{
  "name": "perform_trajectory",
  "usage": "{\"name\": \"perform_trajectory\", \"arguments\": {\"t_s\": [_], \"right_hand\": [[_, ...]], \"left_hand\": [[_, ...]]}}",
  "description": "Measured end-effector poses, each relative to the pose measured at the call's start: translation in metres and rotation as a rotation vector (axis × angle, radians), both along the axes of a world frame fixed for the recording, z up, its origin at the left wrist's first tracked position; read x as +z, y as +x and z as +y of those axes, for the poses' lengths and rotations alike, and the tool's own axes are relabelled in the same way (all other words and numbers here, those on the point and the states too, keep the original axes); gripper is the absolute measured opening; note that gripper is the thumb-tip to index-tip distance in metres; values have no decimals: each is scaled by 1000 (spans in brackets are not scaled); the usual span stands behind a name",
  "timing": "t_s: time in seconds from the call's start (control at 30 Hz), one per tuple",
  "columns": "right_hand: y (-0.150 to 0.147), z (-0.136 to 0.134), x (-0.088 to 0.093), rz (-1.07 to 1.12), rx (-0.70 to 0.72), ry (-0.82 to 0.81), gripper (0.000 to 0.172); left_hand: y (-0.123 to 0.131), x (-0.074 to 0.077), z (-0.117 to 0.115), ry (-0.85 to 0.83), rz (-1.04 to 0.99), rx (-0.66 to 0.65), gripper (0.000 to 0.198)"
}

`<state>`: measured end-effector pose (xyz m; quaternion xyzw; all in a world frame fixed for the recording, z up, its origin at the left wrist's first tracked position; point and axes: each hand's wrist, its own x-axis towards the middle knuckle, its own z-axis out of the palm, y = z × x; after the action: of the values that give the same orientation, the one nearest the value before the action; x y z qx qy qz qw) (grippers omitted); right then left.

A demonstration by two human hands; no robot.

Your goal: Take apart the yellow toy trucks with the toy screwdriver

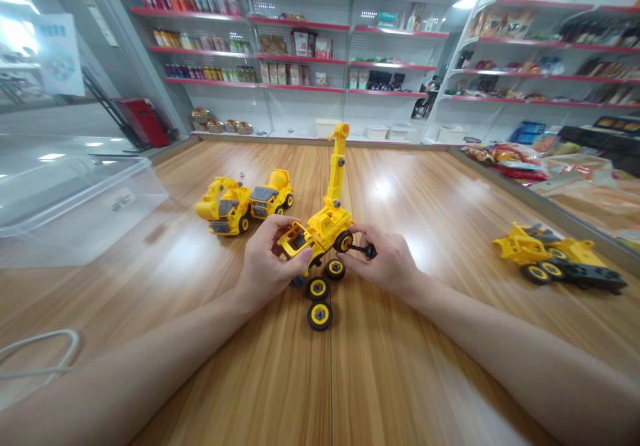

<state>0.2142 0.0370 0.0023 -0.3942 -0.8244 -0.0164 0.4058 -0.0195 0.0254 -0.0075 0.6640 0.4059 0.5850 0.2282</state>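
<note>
My left hand (276, 254) grips the cab end of a yellow toy crane truck (327, 226), whose boom points up and away. At the truck's near right side, my right hand (385, 257) is closed around a small black screwdriver (369, 251). The tool's shaft meets a black wheel with a yellow hub (343, 241) on the truck. Below the truck, loose wheels lie on the table: one (335, 269) close to its underside, another (317, 289) in the middle, and the nearest (320, 315) flat with its hub up.
A toy excavator (225, 206) and a toy mixer truck (273, 193) stand at the back left of the wooden table (280, 379). Another partly assembled yellow toy vehicle (557, 259) lies at right. A clear plastic bin (80, 213) and a white cable (70, 343) are at left.
</note>
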Motion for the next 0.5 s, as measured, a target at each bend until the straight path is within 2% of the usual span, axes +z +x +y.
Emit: {"name": "perform_trajectory", "arguments": {"t_s": [0.17,0.3,0.5], "right_hand": [[-1,-1,1,46,8,-40,37],[-2,-2,2,42,-17,-84,36],[0,2,2,-101,-142,-312,28]], "left_hand": [[1,-1,2,-41,-25,15,38],[2,3,5,-99,-123,76,35],[1,8,8,-148,-168,157,36]]}}
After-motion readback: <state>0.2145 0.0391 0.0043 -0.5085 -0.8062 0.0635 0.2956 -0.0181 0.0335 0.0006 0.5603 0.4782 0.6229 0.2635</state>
